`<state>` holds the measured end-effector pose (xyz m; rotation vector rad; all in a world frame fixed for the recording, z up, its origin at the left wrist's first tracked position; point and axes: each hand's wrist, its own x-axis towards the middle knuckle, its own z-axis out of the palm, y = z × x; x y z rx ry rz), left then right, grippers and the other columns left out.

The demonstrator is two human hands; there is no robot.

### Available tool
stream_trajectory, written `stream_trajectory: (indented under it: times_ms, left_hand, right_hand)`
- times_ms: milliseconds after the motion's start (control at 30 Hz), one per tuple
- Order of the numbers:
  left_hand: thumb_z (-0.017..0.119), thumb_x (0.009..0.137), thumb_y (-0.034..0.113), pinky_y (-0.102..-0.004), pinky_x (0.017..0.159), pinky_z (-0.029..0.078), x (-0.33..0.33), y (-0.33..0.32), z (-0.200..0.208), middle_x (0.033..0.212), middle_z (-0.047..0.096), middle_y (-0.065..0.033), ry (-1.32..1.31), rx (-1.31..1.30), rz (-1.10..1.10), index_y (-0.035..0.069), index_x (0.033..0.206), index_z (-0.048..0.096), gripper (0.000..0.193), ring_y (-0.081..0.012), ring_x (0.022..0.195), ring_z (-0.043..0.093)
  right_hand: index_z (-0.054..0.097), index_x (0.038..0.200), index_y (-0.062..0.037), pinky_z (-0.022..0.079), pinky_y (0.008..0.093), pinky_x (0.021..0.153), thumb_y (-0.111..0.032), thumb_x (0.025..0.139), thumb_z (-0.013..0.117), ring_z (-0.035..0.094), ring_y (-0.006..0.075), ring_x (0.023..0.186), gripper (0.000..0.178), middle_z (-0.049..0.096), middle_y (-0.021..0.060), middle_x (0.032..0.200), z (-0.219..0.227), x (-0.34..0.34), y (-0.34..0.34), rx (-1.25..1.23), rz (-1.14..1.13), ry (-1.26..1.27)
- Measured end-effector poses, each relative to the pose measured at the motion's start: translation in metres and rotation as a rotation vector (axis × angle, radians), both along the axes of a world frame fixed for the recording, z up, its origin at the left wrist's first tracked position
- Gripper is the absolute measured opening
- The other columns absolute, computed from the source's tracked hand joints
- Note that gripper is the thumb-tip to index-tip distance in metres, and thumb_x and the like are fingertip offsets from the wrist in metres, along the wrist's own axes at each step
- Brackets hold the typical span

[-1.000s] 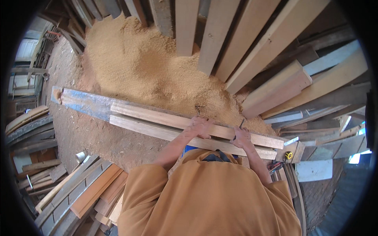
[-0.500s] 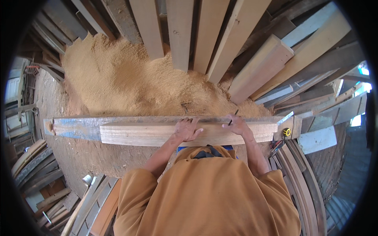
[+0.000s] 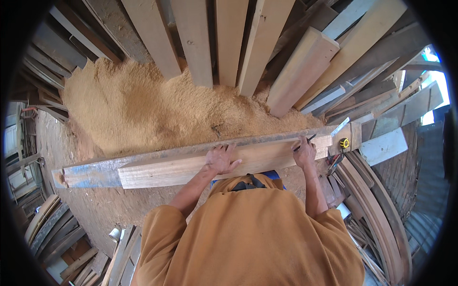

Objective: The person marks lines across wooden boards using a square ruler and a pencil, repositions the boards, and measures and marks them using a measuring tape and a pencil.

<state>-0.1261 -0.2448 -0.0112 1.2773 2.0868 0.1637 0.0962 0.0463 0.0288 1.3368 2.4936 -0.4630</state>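
Observation:
A long pale timber (image 3: pixel 164 172) lies crosswise in front of me, on top of a worn board with blue paint marks (image 3: pixel 95 172). My left hand (image 3: pixel 221 159) rests flat on the timber near its middle, thumb spread from the fingers. Toward the timber's right end, my right hand (image 3: pixel 305 153) grips a thin dark pencil (image 3: pixel 311 137) and touches the wood. Just past that end, a yellow and black tape measure (image 3: pixel 344 143) sits on the board, near a metal square's blade (image 3: pixel 340 126).
A big heap of sawdust (image 3: pixel 138 105) lies beyond the board. Several upright planks (image 3: pixel 191 43) and a thick reddish beam (image 3: pixel 303 71) lean behind it. Stacked wood strips (image 3: pixel 377 200) stand at my right, and more scrap timber (image 3: pixel 52 224) at my left.
My right hand has slid rightward along the timber with the pencil. My left hand stays in about the same place on the wood. The whole view has tilted.

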Motion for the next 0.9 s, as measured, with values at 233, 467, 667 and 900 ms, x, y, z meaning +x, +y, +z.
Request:
stream_trajectory:
  times_ms: [233,467,667,900]
  left_hand:
    - [0.065,0.088,0.070,-0.0514,0.099,0.054,-0.027,0.024,0.019,0.116,0.071,-0.0248,-0.069,-0.187,-0.008,0.010,0.154,0.039,0.092,-0.0410,0.116,0.067]
    - [0.077,0.084,0.051,-0.0532,0.107,0.048,-0.059,0.030,-0.008,0.125,0.069,-0.0285,-0.202,-0.163,-0.201,0.009,0.154,0.037,0.090,-0.0442,0.121,0.065]
    - [0.083,0.079,0.041,-0.0542,0.102,0.051,-0.069,0.042,-0.011,0.122,0.071,-0.0266,-0.233,-0.166,-0.223,0.007,0.147,0.046,0.084,-0.0463,0.117,0.067]
    - [0.084,0.075,0.039,-0.0517,0.099,0.054,-0.084,0.032,0.014,0.119,0.072,-0.0257,-0.186,-0.076,-0.184,0.009,0.145,0.052,0.082,-0.0455,0.112,0.068]
  right_hand:
    - [0.058,0.139,-0.0089,0.042,0.0502,0.108,-0.025,0.088,0.079,0.057,0.0406,0.127,0.058,0.064,0.0194,0.137,-0.014,0.005,0.001,-0.002,-0.020,0.083]
    - [0.059,0.135,-0.0053,0.049,0.0516,0.100,-0.022,0.088,0.079,0.064,0.0452,0.116,0.054,0.069,0.0234,0.125,-0.019,0.032,-0.001,0.077,-0.118,0.292]
    - [0.059,0.135,-0.0033,0.052,0.0535,0.096,-0.023,0.089,0.079,0.066,0.0466,0.112,0.053,0.070,0.0258,0.120,-0.008,0.062,-0.019,0.114,-0.265,0.278]
    - [0.054,0.143,0.0023,0.049,0.0481,0.108,-0.029,0.092,0.078,0.063,0.0418,0.128,0.064,0.065,0.0291,0.134,0.002,0.083,-0.018,0.083,-0.491,0.497]
